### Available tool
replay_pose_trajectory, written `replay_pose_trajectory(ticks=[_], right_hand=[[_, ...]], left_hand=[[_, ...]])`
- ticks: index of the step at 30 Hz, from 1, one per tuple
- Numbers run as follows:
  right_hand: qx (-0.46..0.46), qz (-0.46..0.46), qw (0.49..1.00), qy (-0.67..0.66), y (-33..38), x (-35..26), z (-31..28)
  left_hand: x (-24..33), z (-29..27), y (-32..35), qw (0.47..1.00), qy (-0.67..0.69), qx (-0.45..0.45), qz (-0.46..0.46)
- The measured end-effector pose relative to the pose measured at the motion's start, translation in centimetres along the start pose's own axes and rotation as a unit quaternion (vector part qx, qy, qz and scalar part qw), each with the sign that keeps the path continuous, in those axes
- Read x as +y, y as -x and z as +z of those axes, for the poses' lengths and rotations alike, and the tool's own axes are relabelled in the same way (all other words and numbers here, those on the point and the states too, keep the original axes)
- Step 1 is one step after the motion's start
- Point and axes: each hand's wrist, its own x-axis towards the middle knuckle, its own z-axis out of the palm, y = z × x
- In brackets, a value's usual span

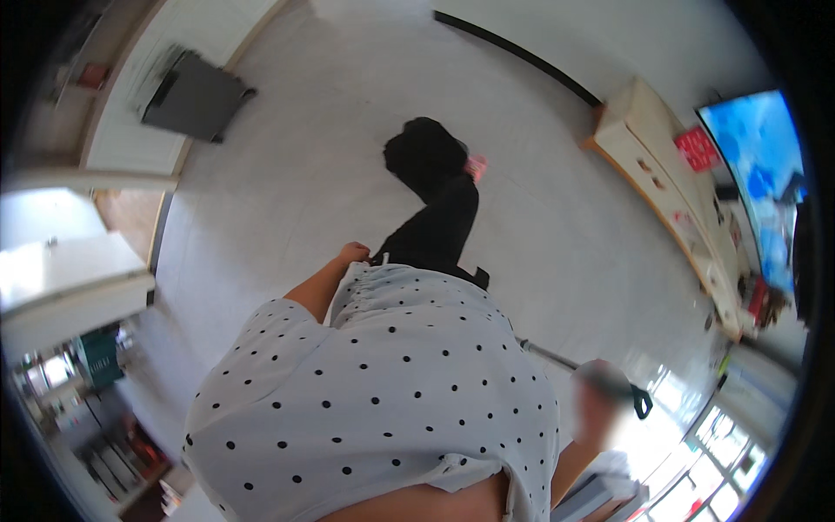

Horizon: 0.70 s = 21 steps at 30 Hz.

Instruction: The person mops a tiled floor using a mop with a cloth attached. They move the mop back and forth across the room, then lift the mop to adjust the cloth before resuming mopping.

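Left hand (352,253) hanging clenched by shirt (391,383); right hand (600,391) blurred, gripping pole (548,352) running far-left.

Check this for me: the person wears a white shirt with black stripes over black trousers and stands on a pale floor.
Not stripes: the head view shows the white shirt carries black dots. The black trousers and the pale floor are as you said.

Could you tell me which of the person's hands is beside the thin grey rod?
The right hand, blurred at lower right, by the rod; the left hand sits at the waist.
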Motion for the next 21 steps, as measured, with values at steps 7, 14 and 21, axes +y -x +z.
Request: replay_pose_trajectory(ticks=[7, 14, 21], right_hand=[[-0.082, 0.224, 0.912, -0.335, -6.4, -1.0, -0.8], [-0.097, 0.189, 0.895, -0.392, -18.7, -3.6, -0.7], [-0.109, 0.056, 0.876, -0.466, -37.5, -12.0, -0.1]], left_hand=[[1.5, -2.0, 3.5, 0.98, 0.141, 0.009, -0.141], [1.2, -1.8, 2.9, 0.974, 0.182, -0.01, -0.134], [8.0, -4.2, 4.8, 0.955, 0.287, 0.076, 0.005]])
